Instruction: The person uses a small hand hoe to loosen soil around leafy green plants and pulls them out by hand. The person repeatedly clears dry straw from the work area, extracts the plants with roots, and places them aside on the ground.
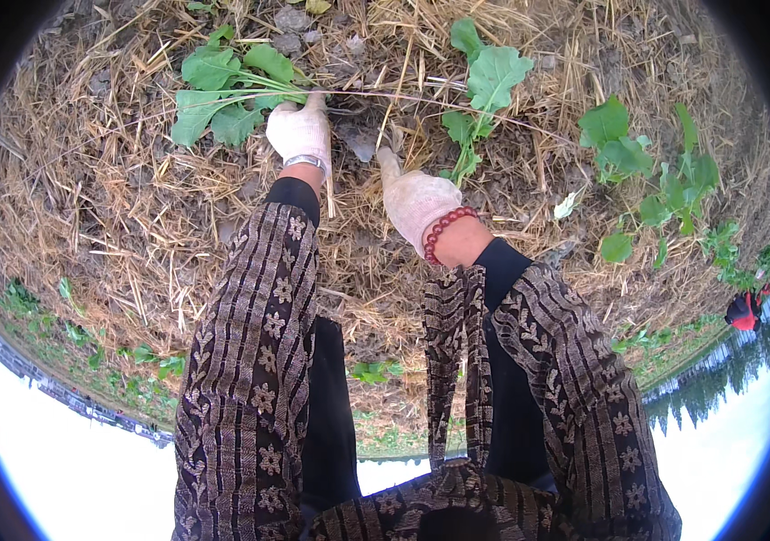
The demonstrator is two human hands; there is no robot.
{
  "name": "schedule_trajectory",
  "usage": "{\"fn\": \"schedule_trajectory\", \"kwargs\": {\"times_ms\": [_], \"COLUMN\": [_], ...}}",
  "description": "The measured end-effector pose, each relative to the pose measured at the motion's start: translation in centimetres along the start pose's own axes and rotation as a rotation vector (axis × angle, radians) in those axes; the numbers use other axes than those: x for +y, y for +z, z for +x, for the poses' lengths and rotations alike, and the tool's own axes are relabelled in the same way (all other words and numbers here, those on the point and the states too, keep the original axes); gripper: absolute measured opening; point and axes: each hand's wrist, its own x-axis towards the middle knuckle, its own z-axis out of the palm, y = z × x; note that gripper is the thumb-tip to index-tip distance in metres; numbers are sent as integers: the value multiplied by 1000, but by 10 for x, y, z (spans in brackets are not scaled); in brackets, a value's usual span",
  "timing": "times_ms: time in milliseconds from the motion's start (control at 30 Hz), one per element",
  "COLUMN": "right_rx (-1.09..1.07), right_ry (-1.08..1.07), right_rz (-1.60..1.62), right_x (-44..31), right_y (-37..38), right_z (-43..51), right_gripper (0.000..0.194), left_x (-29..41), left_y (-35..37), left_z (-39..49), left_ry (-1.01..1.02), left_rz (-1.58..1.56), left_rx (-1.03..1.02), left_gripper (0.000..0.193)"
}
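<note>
My left hand (299, 130), in a pale knitted glove with a metal band at the wrist, grips the stems of a leafy green seedling (236, 91) near their base. The leaves spread to the left over the straw. My right hand (417, 193), gloved too and wearing a red bead bracelet (449, 223), is low over the straw with a finger stretched forward. Just beyond that fingertip is a dark grey patch (360, 143), which could be soil or a blade. Whether this hand grips anything is hidden. A thin string (418, 100) runs across, beyond both hands.
Straw mulch (134, 182) covers the soil. A leafy plant (486, 101) stands right of my hands, with more plants (679, 186) farther right. A pale, wilted leaf (566, 205) lies between them. A person in red (745, 314) is far off at the right edge.
</note>
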Motion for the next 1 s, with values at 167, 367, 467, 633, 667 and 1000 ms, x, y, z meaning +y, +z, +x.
{"fn": "schedule_trajectory", "kwargs": {"times_ms": [167, 367, 467, 633, 667, 1000], "right_rx": [13, 24, -20, -4, -26, 77], "right_ry": [0, 30, 5, 9, 35, -64], "right_rz": [9, 34, -13, -38, 12, 10], "right_x": [0, -2, 1, 9, 11, 12], "right_y": [-1, -2, -3, -13, -15, 9], "right_z": [-1, -2, 0, -29, -41, -21], "right_gripper": [56, 62, 54, 61, 65, 65], "left_x": [-5, -15, -22, -22, -20, -9], "left_y": [12, 7, 5, 5, 6, 2], "left_z": [-5, -7, -7, -3, -1, 2], "left_ry": [49, 290, 438, 323, 252, 560], "left_rz": [191, 313, 197, 216, 248, 309], "left_rx": [118, 35, 17, -63, -87, -205], "left_gripper": [48, 43, 44, 40, 44, 38]}}
